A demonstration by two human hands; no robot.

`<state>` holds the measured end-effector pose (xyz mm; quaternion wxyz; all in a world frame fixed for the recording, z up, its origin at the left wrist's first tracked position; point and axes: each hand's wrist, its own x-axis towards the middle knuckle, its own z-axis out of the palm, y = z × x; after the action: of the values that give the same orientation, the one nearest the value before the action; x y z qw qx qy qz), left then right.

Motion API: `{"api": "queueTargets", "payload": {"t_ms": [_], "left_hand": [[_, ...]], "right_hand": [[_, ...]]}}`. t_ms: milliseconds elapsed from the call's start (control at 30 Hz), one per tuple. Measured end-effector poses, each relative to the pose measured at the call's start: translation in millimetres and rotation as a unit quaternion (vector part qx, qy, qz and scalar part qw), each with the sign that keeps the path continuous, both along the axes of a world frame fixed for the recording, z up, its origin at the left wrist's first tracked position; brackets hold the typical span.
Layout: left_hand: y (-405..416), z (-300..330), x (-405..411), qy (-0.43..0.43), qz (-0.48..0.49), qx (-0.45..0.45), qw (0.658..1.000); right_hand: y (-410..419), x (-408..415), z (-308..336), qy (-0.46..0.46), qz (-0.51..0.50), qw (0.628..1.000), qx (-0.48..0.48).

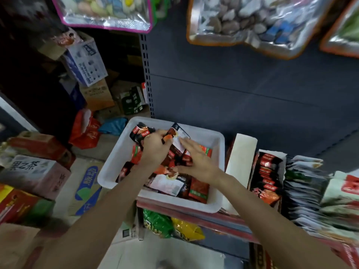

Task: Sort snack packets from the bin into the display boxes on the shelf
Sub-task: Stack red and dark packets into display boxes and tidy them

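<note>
A dark grey shelving back panel (242,90) fills the upper part of the view, with clear bags of wrapped sweets (250,22) hanging across its top. Below it, a white plastic bin (120,152) sits at the left end of the red-edged shelf (213,216), its left side overhanging the shelf end, and it holds a loose heap of red and black snack packets (198,188). Just right of the bin stands a white display box (241,160), then a display box of upright black-and-red packets (267,177), then further rows of packets, blurred toward the right edge. Stacked cardboard cartons (37,171) crowd the floor on the left. Over the bin's far left corner, the left hand (155,148) grips a small bunch of black-and-red packets (140,133), fingers curled round them. The right hand (196,160) lies over the middle of the heap with fingers straight and spread, holding nothing, its fingertips at a packet with a white back (181,135).
</note>
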<state>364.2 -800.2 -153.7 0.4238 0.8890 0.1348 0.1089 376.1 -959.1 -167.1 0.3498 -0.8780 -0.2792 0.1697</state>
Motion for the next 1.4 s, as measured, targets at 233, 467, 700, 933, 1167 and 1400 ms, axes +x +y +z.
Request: {"api": "queueTargets", "payload": {"t_ms": [233,467,700,933,1167,1400], "left_hand": [[-88.9,28.3,12.5,0.078,-0.050,-0.205,0.974],[-171.2,13.0,16.1,0.088,-0.204,-0.045,0.974],[-221.8,-2.3,18.8,0.139,-0.368,0.244,0.886],[-238.6,-13.7,22.2,0.100,-0.423,0.392,0.811],[-240.0,-20.0,14.8,0.101,-0.427,0.279,0.854],[-215.8,-15.6,-3.7,0.115,-0.455,0.230,0.852]], "right_hand": [[-73.8,-1.0,25.8,-0.119,-0.121,0.985,0.040],[-189.9,3.8,48.6,-0.145,-0.305,0.938,0.075],[-239.9,1.6,61.8,-0.193,-0.352,0.914,0.066],[-250.2,-0.3,63.0,-0.198,-0.327,0.923,0.038],[-249.3,4.7,64.0,-0.191,-0.290,0.937,0.029],[-242.9,5.5,63.2,-0.195,-0.233,0.953,0.016]]}}
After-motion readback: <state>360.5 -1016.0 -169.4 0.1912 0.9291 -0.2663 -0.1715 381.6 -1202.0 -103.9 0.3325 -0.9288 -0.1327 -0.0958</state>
